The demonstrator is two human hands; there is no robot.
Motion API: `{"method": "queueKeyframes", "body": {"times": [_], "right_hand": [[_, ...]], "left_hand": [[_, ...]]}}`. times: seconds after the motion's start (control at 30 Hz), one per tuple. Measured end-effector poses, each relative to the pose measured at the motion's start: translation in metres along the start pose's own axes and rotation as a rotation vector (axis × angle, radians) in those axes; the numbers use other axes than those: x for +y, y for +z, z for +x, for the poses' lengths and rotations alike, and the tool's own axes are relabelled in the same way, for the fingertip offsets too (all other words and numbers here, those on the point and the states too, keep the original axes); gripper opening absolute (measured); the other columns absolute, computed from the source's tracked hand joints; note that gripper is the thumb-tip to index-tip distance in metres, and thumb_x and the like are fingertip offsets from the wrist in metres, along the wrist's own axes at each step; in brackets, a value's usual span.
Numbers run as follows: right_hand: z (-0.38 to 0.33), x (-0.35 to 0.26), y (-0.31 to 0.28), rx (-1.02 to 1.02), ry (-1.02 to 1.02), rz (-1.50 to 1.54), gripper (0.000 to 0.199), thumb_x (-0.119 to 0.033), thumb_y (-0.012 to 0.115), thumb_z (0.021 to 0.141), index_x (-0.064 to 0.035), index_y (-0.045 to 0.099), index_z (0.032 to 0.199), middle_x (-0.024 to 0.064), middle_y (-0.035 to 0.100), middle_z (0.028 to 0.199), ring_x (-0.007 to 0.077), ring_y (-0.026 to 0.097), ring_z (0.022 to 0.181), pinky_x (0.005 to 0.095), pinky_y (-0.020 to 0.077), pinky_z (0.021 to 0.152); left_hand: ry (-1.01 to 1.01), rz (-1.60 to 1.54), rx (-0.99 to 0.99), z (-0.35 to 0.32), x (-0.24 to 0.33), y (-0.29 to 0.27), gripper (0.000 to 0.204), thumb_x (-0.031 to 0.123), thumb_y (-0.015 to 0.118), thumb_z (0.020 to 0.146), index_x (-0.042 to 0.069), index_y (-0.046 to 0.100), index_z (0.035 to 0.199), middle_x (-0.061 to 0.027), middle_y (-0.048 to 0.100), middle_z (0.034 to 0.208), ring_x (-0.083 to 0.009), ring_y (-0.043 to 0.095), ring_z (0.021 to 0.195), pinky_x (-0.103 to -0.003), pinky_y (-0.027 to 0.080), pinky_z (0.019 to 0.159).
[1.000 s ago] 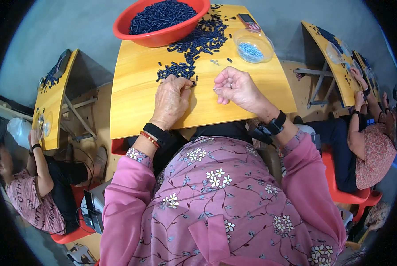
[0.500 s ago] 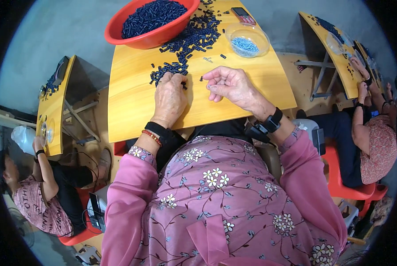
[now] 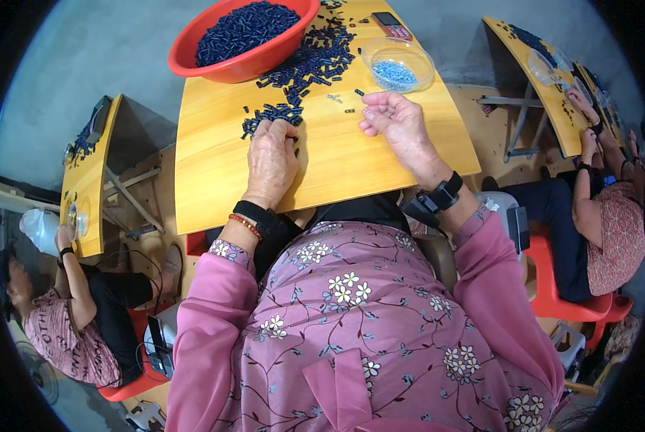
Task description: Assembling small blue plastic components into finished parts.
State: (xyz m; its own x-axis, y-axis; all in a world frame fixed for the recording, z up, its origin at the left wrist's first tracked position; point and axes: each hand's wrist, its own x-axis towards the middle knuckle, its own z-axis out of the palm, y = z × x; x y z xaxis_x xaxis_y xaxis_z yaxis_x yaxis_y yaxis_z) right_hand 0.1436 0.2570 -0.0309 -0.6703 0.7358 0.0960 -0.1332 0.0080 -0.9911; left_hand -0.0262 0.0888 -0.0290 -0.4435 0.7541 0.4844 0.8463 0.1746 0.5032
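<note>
My left hand [image 3: 272, 160] is closed at the near edge of a small heap of dark tube-shaped pieces [image 3: 273, 117]. A bit of dark piece shows by its thumb and forefinger; the curled fingers hide the rest. To the right, my right hand [image 3: 400, 128] hovers over the table with fingers loosely bent and apart, and I see nothing in them. Just left of its fingertips lies a small dark piece [image 3: 349, 111]. Another dark piece [image 3: 359, 92] and a few tiny pale bits [image 3: 335, 98] lie beyond. Past my right hand stands a clear round bowl [image 3: 425, 72] with small blue-silver pieces [image 3: 394, 74].
A red basin [image 3: 181, 60] heaped with dark pieces stands at the table's far left; more pieces [image 3: 321, 54] are strewn beside it. A red keypad phone [image 3: 391, 26] lies at the far edge. Other people sit at wooden tables [image 3: 85, 191] on both sides.
My right hand has moved right and away from me, toward the clear bowl. The dark piece at its fingertips now lies on the table. My left hand stays at the small heap.
</note>
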Motion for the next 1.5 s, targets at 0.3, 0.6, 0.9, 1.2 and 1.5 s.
{"method": "queueKeyframes", "body": {"times": [0.3, 0.6, 0.9, 1.2, 1.5], "right_hand": [[0.03, 0.003, -0.002, 0.061, -0.088, -0.186, 0.02, 0.003, 0.064, 0.086, 0.0047, 0.064, 0.106, 0.0074, 0.065, 0.091, 0.0113, 0.062, 0.08, 0.0247, 0.054, 0.07], [-0.017, -0.017, 0.036, -0.26, 0.003, -0.086, 0.017, 0.001, 0.06, 0.089, 0.0032, 0.063, 0.105, 0.0069, 0.066, 0.087, 0.013, 0.065, 0.076, 0.0263, 0.0549, 0.067], [-0.01, -0.013, 0.06, -0.504, 0.193, -0.15, 0.016, 0.002, 0.059, 0.091, 0.0064, 0.062, 0.106, 0.0097, 0.065, 0.09, 0.0171, 0.068, 0.08, 0.0274, 0.0575, 0.072], [0.011, -0.012, 0.064, -0.38, 0.096, -0.007, 0.02, -0.004, 0.065, 0.09, 0.0037, 0.061, 0.109, 0.0103, 0.067, 0.093, 0.0186, 0.069, 0.084, 0.0288, 0.0585, 0.074], [-0.024, -0.037, 0.06, -0.467, -0.008, 0.13, 0.01, -0.003, 0.063, 0.092, 0.0018, 0.063, 0.101, 0.0087, 0.066, 0.091, 0.0169, 0.068, 0.083, 0.027, 0.0557, 0.072]], "left_hand": [[-0.004, -0.023, 0.042, -0.002, 0.001, 0.001, 0.011, -0.005, 0.062, 0.078, 0.001, 0.059, 0.087, -0.0162, 0.057, 0.081, -0.0344, 0.059, 0.077, -0.041, 0.049, 0.071], [-0.035, -0.214, 0.105, -0.004, -0.004, -0.001, 0.015, -0.007, 0.061, 0.078, 0.001, 0.057, 0.09, -0.0175, 0.058, 0.085, -0.0341, 0.061, 0.078, -0.04, 0.05, 0.071], [-0.072, -0.383, 0.258, -0.008, 0.001, -0.01, 0.012, -0.006, 0.062, 0.083, 0.001, 0.055, 0.091, -0.0095, 0.051, 0.084, -0.0196, 0.052, 0.067, -0.03, 0.046, 0.063], [-0.339, -0.895, 0.211, -0.028, 0.016, -0.044, 0.009, 0.001, 0.059, 0.092, 0.003, 0.055, 0.099, -0.0065, 0.064, 0.09, -0.0104, 0.057, 0.075, -0.024, 0.049, 0.07], [-0.47, -1.292, 0.087, -0.054, 0.016, -0.057, 0.008, 0.001, 0.061, 0.092, 0.004, 0.056, 0.098, -0.0071, 0.064, 0.088, -0.01, 0.057, 0.069, -0.023, 0.049, 0.065]]}}
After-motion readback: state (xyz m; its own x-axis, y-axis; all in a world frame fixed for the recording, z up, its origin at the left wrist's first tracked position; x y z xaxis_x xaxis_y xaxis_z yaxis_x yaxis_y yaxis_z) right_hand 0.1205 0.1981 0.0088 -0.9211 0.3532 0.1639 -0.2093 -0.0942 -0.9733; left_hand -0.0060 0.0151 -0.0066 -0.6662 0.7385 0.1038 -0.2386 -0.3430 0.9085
